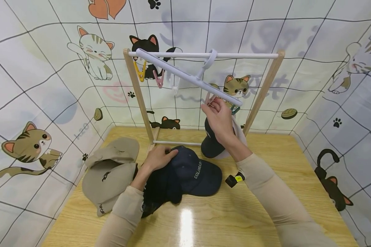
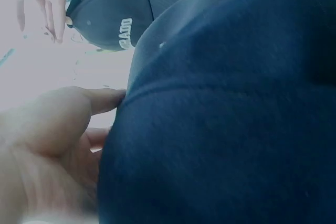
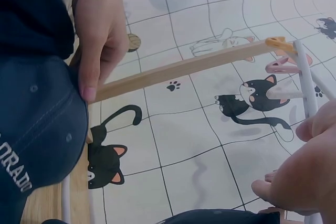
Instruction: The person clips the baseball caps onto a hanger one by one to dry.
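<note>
My left hand grips the rear edge of a navy cap with COLORADO lettering, thumb along its rim. In the left wrist view the navy cap fills much of the picture beside my thumb. My right hand pinches a pink clip beneath the low end of a tilted white hanger. Another dark cap hangs behind that hand, partly hidden by it. Yellow, pink and clear clips dangle from the hanger's raised end.
The hanger hooks over the white rail of a wooden-sided rack. Beige caps lie stacked at the left, with black caps beside them. A small black item with a yellow label lies near my right forearm on the wooden table.
</note>
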`<state>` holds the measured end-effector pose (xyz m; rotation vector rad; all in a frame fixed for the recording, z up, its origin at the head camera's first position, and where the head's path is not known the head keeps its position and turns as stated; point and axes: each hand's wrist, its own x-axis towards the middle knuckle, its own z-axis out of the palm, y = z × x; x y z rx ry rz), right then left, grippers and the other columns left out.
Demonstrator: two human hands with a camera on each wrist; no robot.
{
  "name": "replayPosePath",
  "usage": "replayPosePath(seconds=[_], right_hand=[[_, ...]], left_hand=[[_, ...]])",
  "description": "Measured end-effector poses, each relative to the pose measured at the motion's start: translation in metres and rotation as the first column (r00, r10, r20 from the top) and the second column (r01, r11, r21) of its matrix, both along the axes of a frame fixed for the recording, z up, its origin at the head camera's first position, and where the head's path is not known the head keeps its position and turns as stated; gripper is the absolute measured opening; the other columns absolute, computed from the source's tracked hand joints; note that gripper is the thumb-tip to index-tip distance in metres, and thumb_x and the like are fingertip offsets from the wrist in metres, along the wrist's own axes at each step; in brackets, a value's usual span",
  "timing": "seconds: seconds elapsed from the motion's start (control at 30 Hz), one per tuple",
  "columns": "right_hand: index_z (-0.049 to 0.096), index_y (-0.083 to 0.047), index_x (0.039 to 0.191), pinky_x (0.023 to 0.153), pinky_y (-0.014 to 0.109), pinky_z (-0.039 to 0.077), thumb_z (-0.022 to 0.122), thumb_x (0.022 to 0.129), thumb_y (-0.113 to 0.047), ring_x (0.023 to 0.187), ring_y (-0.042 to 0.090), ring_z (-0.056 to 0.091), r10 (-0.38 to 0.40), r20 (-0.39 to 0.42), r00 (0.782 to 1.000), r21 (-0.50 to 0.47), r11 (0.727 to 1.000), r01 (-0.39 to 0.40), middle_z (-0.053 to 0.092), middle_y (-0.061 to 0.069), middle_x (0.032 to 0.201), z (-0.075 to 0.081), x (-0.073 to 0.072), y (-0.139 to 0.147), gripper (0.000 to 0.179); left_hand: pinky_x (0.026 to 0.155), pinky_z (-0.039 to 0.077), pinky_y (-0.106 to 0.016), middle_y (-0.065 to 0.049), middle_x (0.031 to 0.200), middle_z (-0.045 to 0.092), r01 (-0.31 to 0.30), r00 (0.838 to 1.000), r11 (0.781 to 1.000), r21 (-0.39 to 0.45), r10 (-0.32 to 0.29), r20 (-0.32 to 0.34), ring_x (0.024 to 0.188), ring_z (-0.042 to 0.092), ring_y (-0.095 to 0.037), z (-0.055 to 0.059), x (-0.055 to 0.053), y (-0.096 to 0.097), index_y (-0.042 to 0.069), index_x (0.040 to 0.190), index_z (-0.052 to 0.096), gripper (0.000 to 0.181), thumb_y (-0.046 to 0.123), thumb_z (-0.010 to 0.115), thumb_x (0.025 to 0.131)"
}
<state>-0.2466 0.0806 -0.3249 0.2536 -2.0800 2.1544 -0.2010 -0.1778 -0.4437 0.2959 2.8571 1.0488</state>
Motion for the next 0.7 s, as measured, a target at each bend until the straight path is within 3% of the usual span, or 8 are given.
replayPosePath(seconds=[0.23,0.43,0.53,0.7], right_hand=[[0.048,0.002,0.164,0.121,0.033,0.056,0.071,0.112,-0.023,0.141,0.023,0.069,-0.036,-0.015,0.999,-0.065,0.997,0.035,0.064,0.022,0.157,0.001,-0.003,-0.003,0.062],[0.057,0.003,0.155,0.110,0.032,0.064,0.071,0.112,-0.026,0.113,0.008,0.076,-0.094,-0.030,0.995,-0.068,0.993,0.092,0.072,0.024,0.146,0.002,-0.005,-0.004,0.053],[0.063,0.003,0.148,0.106,0.034,0.066,0.072,0.112,-0.032,0.110,0.009,0.079,-0.141,-0.034,0.989,-0.059,0.988,0.139,0.075,0.027,0.141,0.002,-0.008,-0.005,0.051],[0.074,0.002,0.130,0.095,0.031,0.069,0.077,0.108,-0.038,0.107,0.024,0.085,-0.222,-0.044,0.974,-0.073,0.973,0.219,0.082,0.027,0.125,0.001,-0.013,-0.007,0.046]], left_hand=[[0.060,0.033,-0.029,0.007,0.063,0.041,0.089,0.995,0.989,0.117,-0.084,-0.046,0.057,0.038,-0.013,0.006,-0.003,0.010,0.017,0.076,0.058,0.044,0.036,0.069,0.114],[0.061,0.032,-0.028,0.006,0.069,0.045,0.094,0.995,0.987,0.129,-0.087,-0.056,0.059,0.039,-0.013,0.010,-0.001,0.017,0.015,0.086,0.060,0.035,0.034,0.072,0.112],[0.063,0.033,-0.028,0.005,0.073,0.048,0.094,0.994,0.984,0.151,-0.085,-0.067,0.062,0.041,-0.013,0.013,0.001,0.022,0.013,0.088,0.061,0.033,0.033,0.072,0.112],[0.070,0.044,-0.029,-0.002,0.085,0.064,0.116,0.991,0.965,0.237,-0.097,-0.091,0.074,0.057,-0.013,0.016,0.006,0.031,0.009,0.099,0.069,0.024,0.029,0.074,0.111]])
